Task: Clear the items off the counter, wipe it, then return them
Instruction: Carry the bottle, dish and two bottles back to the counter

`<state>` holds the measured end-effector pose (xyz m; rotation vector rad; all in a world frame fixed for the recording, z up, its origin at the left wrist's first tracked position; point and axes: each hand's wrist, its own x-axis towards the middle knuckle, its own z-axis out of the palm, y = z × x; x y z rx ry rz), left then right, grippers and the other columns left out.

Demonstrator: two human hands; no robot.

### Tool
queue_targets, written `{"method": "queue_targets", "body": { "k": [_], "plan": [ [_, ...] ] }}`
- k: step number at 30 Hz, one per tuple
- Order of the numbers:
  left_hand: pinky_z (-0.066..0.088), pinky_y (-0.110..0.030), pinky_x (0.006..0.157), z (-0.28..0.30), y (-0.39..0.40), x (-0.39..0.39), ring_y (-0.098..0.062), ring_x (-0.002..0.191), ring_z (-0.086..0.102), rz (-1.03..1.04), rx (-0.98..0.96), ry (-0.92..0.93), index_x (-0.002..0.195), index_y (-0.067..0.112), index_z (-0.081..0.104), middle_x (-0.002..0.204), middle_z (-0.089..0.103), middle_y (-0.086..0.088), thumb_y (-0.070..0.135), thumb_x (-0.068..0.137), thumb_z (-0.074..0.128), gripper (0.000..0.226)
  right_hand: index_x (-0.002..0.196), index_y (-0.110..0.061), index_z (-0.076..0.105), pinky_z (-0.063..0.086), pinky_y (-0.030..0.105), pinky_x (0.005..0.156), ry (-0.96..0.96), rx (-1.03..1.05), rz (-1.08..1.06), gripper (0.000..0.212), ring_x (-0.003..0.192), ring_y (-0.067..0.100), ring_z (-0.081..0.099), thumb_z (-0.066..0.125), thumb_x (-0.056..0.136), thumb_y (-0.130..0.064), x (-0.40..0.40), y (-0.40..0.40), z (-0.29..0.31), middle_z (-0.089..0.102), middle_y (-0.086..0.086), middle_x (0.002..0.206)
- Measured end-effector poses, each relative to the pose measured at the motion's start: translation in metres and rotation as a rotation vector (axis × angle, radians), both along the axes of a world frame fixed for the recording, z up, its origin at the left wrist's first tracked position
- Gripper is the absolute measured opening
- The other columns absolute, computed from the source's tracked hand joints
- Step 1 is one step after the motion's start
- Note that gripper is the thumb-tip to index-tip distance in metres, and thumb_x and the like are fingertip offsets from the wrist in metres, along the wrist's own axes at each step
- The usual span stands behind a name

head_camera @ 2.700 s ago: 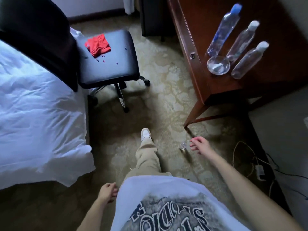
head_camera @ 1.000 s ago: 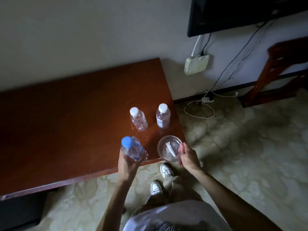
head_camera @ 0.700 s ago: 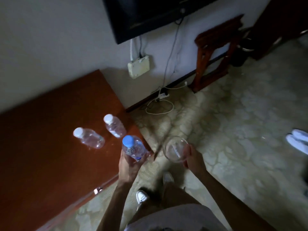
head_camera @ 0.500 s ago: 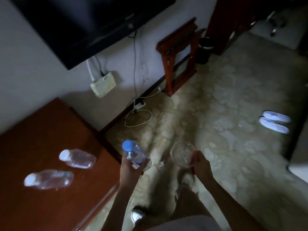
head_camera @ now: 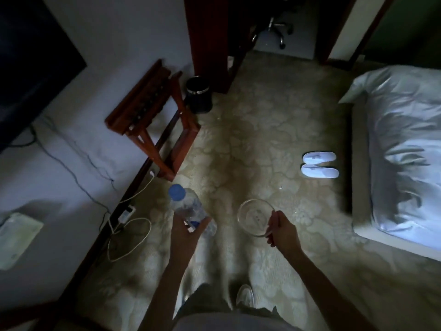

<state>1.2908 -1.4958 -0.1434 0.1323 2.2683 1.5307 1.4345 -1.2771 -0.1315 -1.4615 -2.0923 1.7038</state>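
Observation:
My left hand (head_camera: pixel 185 231) is shut on a clear water bottle (head_camera: pixel 185 204) with a blue cap, held tilted above the carpet. A clear glass bowl (head_camera: pixel 255 217) hangs from my right hand (head_camera: pixel 282 231), which pinches the bowl's right rim. Both hands are out in front of me over the patterned carpet. The wooden counter and the two white-capped bottles are out of view.
A folding wooden luggage rack (head_camera: pixel 152 118) stands against the left wall, with a black bin (head_camera: pixel 198 94) beside it. White cables and a power strip (head_camera: pixel 126 213) lie by the skirting. White slippers (head_camera: pixel 319 164) sit next to the bed (head_camera: pixel 403 149) on the right.
I lifted the blue-capped bottle and the glass bowl off the counter and turned right, away from it. The counter has left the view; the bed and slippers have come in.

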Motion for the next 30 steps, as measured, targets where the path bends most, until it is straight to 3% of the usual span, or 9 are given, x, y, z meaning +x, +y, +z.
{"method": "queue_targets", "body": {
  "k": [3, 8, 11, 13, 15, 20, 23, 27, 30],
  "plan": [
    [0.059, -0.044, 0.087, -0.001, 0.062, -0.046, -0.015, 0.096, 0.068, -0.060, -0.021, -0.007, 0.114, 0.010, 0.059, 0.105, 0.069, -0.001, 0.028, 0.067, 0.088, 0.059, 0.086, -0.004, 0.055, 0.045, 0.025, 0.040, 0.005, 0.003, -0.086, 0.035, 0.043, 0.017, 0.057, 0.036, 0.103, -0.028, -0.035, 0.056, 0.001, 0.063, 0.013, 0.060],
    [0.054, -0.015, 0.081, -0.014, 0.154, -0.136, -0.016, 0.102, 0.064, -0.143, 0.022, -0.022, 0.120, 0.010, 0.054, 0.109, 0.064, 0.000, 0.057, 0.058, 0.083, 0.083, 0.082, -0.009, 0.053, 0.045, 0.026, 0.040, -0.032, 0.047, -0.100, 0.036, 0.040, 0.017, 0.057, 0.036, 0.103, -0.033, -0.110, 0.140, -0.013, 0.063, 0.013, 0.059],
    [0.058, -0.032, 0.088, -0.021, 0.221, -0.201, -0.016, 0.107, 0.065, -0.221, 0.034, -0.024, 0.125, 0.013, 0.053, 0.115, 0.066, 0.001, 0.032, 0.069, 0.087, 0.068, 0.081, -0.012, 0.052, 0.044, 0.025, 0.039, -0.048, 0.075, -0.121, 0.035, 0.039, 0.015, 0.056, 0.036, 0.103, -0.034, -0.165, 0.195, -0.009, 0.062, 0.010, 0.057],
    [0.056, -0.041, 0.092, -0.011, 0.268, -0.244, -0.017, 0.109, 0.065, -0.273, 0.039, -0.013, 0.128, 0.015, 0.053, 0.118, 0.065, 0.001, 0.047, 0.064, 0.086, 0.079, 0.080, -0.011, 0.052, 0.046, 0.026, 0.040, -0.046, 0.094, -0.155, 0.036, 0.039, 0.014, 0.057, 0.035, 0.103, -0.034, -0.201, 0.231, 0.003, 0.063, 0.011, 0.058],
    [0.056, -0.034, 0.087, 0.006, 0.322, -0.291, -0.016, 0.106, 0.065, -0.336, 0.058, 0.009, 0.127, 0.016, 0.053, 0.116, 0.064, 0.003, 0.057, 0.060, 0.083, 0.085, 0.079, -0.012, 0.051, 0.045, 0.026, 0.039, -0.027, 0.129, -0.179, 0.036, 0.037, 0.011, 0.056, 0.035, 0.103, -0.034, -0.240, 0.273, 0.019, 0.063, 0.010, 0.056],
    [0.055, -0.030, 0.082, 0.045, 0.450, -0.396, -0.016, 0.096, 0.066, -0.366, 0.103, 0.065, 0.122, 0.009, 0.052, 0.105, 0.064, 0.005, 0.039, 0.068, 0.084, 0.069, 0.079, -0.012, 0.050, 0.043, 0.024, 0.038, 0.012, 0.172, -0.281, 0.038, 0.036, 0.012, 0.055, 0.034, 0.103, -0.036, -0.325, 0.378, 0.048, 0.062, 0.008, 0.054],
    [0.052, -0.024, 0.081, 0.046, 0.519, -0.445, -0.010, 0.097, 0.064, -0.403, 0.119, 0.060, 0.127, 0.019, 0.047, 0.110, 0.062, 0.010, 0.019, 0.078, 0.081, 0.060, 0.081, -0.006, 0.050, 0.042, 0.025, 0.037, 0.018, 0.155, -0.331, 0.040, 0.038, 0.018, 0.057, 0.034, 0.102, -0.037, -0.373, 0.441, 0.041, 0.062, 0.012, 0.056],
    [0.054, -0.031, 0.090, 0.026, 0.605, -0.500, -0.014, 0.108, 0.065, -0.421, 0.119, 0.053, 0.130, 0.024, 0.048, 0.121, 0.064, 0.002, 0.024, 0.077, 0.082, 0.062, 0.077, -0.013, 0.050, 0.043, 0.027, 0.038, 0.023, 0.183, -0.270, 0.036, 0.039, 0.021, 0.057, 0.036, 0.102, -0.034, -0.445, 0.532, 0.020, 0.062, 0.011, 0.056],
    [0.055, -0.030, 0.087, 0.023, 0.676, -0.541, -0.017, 0.105, 0.065, -0.411, 0.107, 0.030, 0.111, 0.037, 0.051, 0.111, 0.064, 0.005, 0.019, 0.077, 0.081, 0.049, 0.080, -0.009, 0.052, 0.042, 0.025, 0.036, 0.030, 0.164, -0.198, 0.036, 0.035, 0.016, 0.055, 0.036, 0.103, -0.033, -0.507, 0.608, 0.017, 0.063, 0.009, 0.053]
  ]
}}
